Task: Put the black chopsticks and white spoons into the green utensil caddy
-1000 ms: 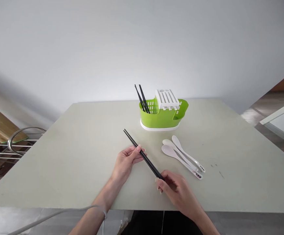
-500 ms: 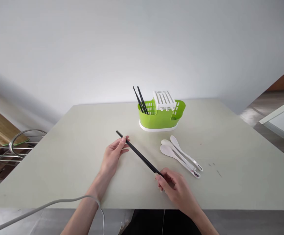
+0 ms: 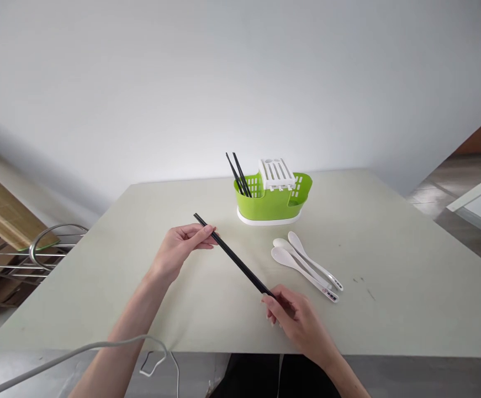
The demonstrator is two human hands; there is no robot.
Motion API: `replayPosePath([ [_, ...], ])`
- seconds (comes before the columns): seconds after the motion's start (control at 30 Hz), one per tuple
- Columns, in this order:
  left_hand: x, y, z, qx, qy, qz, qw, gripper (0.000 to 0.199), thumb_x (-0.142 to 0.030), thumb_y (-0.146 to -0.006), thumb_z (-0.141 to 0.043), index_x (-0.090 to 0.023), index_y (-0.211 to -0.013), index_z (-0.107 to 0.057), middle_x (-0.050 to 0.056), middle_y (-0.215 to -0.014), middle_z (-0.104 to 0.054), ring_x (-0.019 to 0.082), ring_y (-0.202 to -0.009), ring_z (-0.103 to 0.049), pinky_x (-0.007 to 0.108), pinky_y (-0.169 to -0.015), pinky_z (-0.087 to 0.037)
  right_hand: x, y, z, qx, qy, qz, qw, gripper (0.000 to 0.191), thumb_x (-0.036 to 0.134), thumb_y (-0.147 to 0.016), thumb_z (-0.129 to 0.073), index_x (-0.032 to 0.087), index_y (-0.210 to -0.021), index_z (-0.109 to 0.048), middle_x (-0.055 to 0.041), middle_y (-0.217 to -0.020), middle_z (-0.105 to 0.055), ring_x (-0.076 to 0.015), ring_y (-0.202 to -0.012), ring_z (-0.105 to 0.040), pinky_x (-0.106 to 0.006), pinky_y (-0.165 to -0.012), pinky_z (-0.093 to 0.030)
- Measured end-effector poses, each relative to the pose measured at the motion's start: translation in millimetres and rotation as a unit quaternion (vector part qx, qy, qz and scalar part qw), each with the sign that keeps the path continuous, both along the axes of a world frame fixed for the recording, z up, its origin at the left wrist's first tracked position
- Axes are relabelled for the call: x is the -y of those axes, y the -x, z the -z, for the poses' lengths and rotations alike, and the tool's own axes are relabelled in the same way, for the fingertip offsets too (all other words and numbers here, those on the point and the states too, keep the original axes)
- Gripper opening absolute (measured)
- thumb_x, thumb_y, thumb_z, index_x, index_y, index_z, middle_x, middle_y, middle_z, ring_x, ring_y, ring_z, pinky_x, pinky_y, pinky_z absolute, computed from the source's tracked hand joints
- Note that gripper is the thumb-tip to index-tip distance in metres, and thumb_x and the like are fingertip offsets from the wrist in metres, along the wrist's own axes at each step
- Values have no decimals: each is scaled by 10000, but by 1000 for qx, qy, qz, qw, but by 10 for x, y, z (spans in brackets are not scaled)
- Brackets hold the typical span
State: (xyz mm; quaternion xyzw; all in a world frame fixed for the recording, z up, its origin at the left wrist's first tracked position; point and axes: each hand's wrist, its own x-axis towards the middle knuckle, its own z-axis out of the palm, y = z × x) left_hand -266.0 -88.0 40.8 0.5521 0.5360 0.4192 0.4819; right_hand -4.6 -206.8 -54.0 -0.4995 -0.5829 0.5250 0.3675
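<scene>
A pair of black chopsticks point(image 3: 240, 264) slants across between my two hands, above the table. My left hand point(image 3: 186, 243) pinches them near their upper left end with thumb and fingers. At the lower right end, my right hand point(image 3: 292, 315) grips them, its fingers hiding that tip. Beyond the hands stands a green cutlery basket point(image 3: 260, 209) with a white slotted top piece point(image 3: 276, 173) and a white base. Several more black chopsticks point(image 3: 241, 176) lean in its left compartment. Three white spoons point(image 3: 304, 268) lie together on the table, right of the held chopsticks.
The pale table point(image 3: 397, 237) reaches to the wall behind. A grey cable point(image 3: 99, 345) loops over my left forearm near the front edge. Left of the table are a metal rack point(image 3: 45, 251) and a wooden board point(image 3: 8, 207).
My left hand has shifted slightly left and up, its forearm swinging left, still on the chopsticks. My right hand has stayed nearly in place. The view has tilted slightly.
</scene>
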Motion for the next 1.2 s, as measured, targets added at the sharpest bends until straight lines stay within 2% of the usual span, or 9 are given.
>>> replayPosePath([
  [0.13,-129,-49,-275,-13,-54,-16,998,393,-578,-717,-888,-207,-838,-849,87,-914,-811,232,-845,-769,391,-924,-660,1,-2,13,-13,-7,-9,1000,434,591,-1038,-517,214,-865,-646,-27,-786,-670,-174,-723,-613,-297,-685,-457],
  [0.27,-338,-41,-636,-11,-138,-95,986,449,-579,-683,-908,-181,-877,-835,92,-968,-810,259,-936,-778,403,-965,-655,-14,-3,28,-13,-16,-12,1000,405,561,-1043,-525,214,-870,-645,-23,-785,-676,-169,-714,-611,-296,-691,-462],
  [0.4,-611,-23,-980,8,-209,-160,965,428,-538,-724,-894,-162,-907,-805,98,-1031,-794,269,-1018,-765,411,-961,-662,-25,-8,21,-15,-21,-22,999,372,519,-1052,-528,212,-877,-645,-19,-799,-679,-163,-723,-610,-289,-696,-460],
  [0.53,-926,-8,-1147,21,-243,-172,954,328,-427,-801,-867,-137,-924,-776,105,-1026,-766,225,-987,-763,383,-975,-651,-29,-8,38,-26,-31,-32,999,371,510,-1056,-524,210,-881,-654,-24,-809,-687,-160,-718,-613,-280,-670,-454],
  [0.7,-1254,-99,-1152,4,-222,-174,959,286,-368,-819,-861,-114,-896,-755,126,-983,-761,229,-925,-775,390,-969,-641,-34,0,71,-27,-31,-28,999,401,547,-1047,-523,212,-864,-647,-26,-804,-688,-164,-713,-620,-272,-648,-448],
  [0.9,-1450,-376,-1092,-84,-167,-156,970,265,-325,-758,-899,-103,-805,-762,141,-929,-792,255,-820,-795,401,-924,-651,-44,-14,46,-28,-40,-36,998,388,533,-1054,-518,214,-878,-652,-24,-807,-695,-163,-718,-623,-265,-633,-431],
  [1.0,-1570,-475,-994,-114,-141,-149,972,258,-326,-737,-908,-107,-769,-775,144,-870,-800,265,-774,-798,414,-899,-664,-52,-17,24,-33,-43,-39,998,396,537,-1056,-515,211,-875,-649,-24,-803,-696,-158,-710,-616,-262,-617,-419],
  [1.2,-1777,-583,-694,-137,-110,-142,974,245,-320,-699,-927,-117,-730,-792,129,-824,-807,270,-743,-804,383,-852,-671,-64,-15,13,-39,-43,-38,998,391,531,-1058,-511,211,-874,-639,-20,-794,-695,-153,-697,-606,-259,-616,-423],
])
